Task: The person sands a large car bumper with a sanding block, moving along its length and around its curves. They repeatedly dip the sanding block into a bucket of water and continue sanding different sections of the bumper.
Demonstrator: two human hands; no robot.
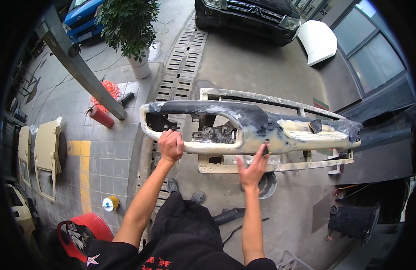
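Note:
A car bumper, partly dark and partly coated in cream filler with sanded patches, lies lengthwise before me on a pale metal frame. My left hand is closed around the cream lower bar at its left end. At the middle of the near edge, my right hand presses a small black piece of sandpaper to the surface; its thumb is held apart. Much of that sandpaper is hidden by the fingers. A second dark sanding pad rests on top of the bumper, toward the right.
Beneath the frame stands a bucket. To the left are a metal post, a fire extinguisher, a coiled red hose, a yellow tin and a red drum. A parked car stands ahead, beyond a floor grate.

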